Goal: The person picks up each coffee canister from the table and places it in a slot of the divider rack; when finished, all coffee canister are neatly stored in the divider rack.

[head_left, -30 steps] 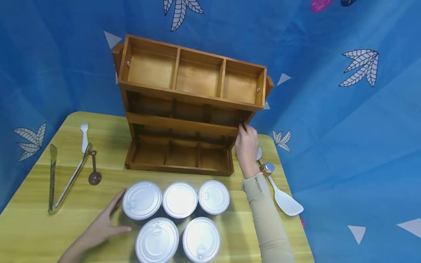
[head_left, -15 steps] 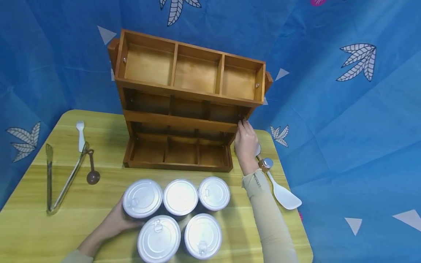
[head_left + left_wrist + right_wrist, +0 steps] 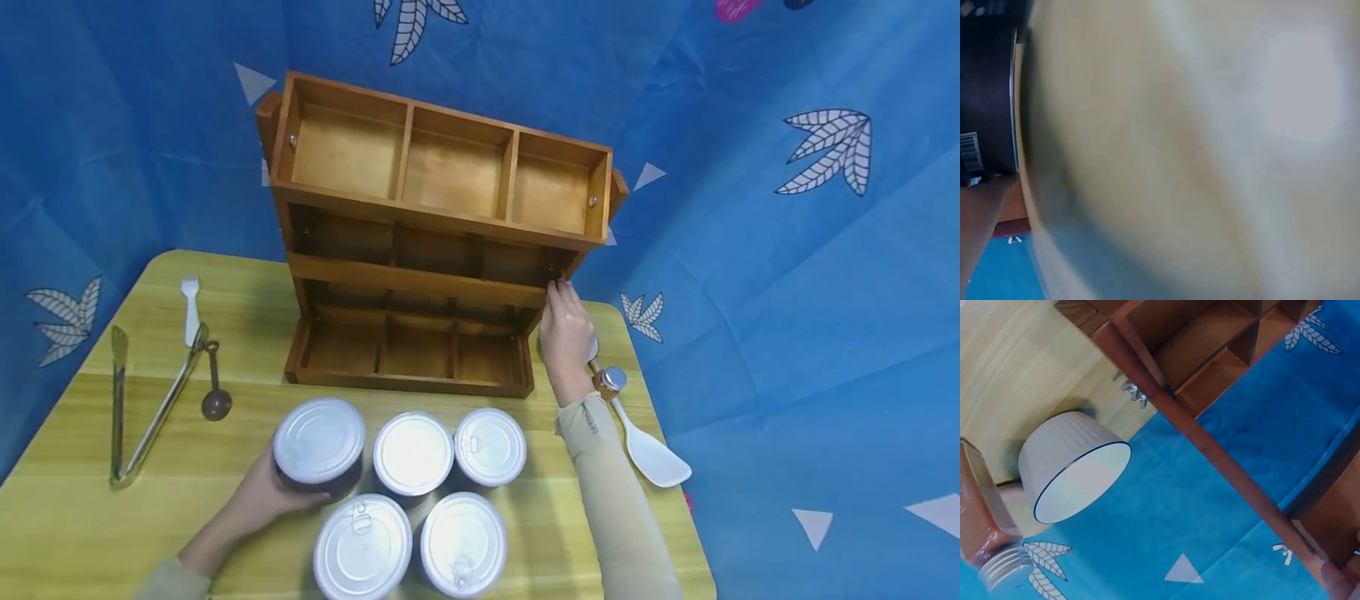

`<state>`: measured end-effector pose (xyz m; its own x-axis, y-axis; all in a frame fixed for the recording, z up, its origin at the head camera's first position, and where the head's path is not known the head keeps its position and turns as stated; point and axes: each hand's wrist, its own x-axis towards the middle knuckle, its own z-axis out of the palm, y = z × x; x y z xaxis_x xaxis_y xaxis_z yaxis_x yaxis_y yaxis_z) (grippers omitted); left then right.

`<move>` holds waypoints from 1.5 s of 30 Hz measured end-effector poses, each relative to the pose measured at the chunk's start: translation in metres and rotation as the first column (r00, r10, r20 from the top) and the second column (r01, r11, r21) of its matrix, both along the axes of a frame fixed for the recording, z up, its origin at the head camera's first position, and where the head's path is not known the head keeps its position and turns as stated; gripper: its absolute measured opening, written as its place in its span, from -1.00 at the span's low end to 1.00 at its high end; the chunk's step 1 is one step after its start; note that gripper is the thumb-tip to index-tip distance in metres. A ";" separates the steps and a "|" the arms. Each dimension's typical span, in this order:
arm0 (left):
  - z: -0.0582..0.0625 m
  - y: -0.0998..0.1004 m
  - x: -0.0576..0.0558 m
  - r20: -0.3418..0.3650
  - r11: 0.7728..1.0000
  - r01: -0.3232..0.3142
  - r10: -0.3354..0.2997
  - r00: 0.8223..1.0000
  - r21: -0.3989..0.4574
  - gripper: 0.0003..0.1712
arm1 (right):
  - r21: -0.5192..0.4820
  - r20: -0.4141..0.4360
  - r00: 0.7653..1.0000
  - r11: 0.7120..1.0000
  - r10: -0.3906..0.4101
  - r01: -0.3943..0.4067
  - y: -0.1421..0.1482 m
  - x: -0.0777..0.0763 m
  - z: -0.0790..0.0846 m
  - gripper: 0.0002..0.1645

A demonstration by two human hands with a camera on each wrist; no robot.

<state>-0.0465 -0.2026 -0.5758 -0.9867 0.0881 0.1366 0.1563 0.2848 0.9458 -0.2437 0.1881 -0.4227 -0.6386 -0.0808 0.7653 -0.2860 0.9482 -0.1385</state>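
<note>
A dark-walled tin with a silver lid [image 3: 318,446] is gripped by the left hand [image 3: 262,497], whose fingers are curled round its lower wall; the tin sits at the front-left of a group, just beside four other silver-lidded tins [image 3: 411,500] on the yellow wooden table [image 3: 67,517]. Whether the held tin rests on the table or is raised off it cannot be told, since its base is hidden by the hand. The left wrist view is almost wholly blurred: only a dark strip with a barcode label [image 3: 971,151] is made out at its left edge, probably the tin's wall.

The right hand [image 3: 564,337] is laid against the right end of the three-tiered wooden rack [image 3: 442,242], its fingertips touching the middle tier's corner; how tightly the fingers are bent is not shown, and in the right wrist view only a fingertip [image 3: 1335,581] is seen, cut off at the lower edge against the rack's side rail. A white cup [image 3: 1072,465] and a brown jar with a silver cap [image 3: 988,534] are seen there, both partly hidden behind the wrist in the head view. A white rice paddle [image 3: 647,450] lies near the sleeve. Tongs [image 3: 138,408], a brown spoon [image 3: 215,393] and a white fork [image 3: 191,308] lie at the table's left.
</note>
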 end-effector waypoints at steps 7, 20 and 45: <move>0.037 -0.006 -0.036 -0.020 1.000 0.001 -0.001 1.000 -0.026 0.47 | -0.015 0.010 1.000 1.000 -0.010 0.010 0.003 0.001 0.001 -0.72; 0.073 0.003 -0.134 0.023 0.998 -0.044 0.045 0.999 -0.033 0.37 | -0.002 0.004 1.000 1.000 -0.003 0.003 0.000 0.002 0.003 -0.75; 0.028 0.030 -0.177 0.085 0.960 -0.223 0.240 0.967 -0.168 0.40 | 0.011 0.041 0.999 1.000 -0.020 0.020 0.002 0.002 0.006 -0.74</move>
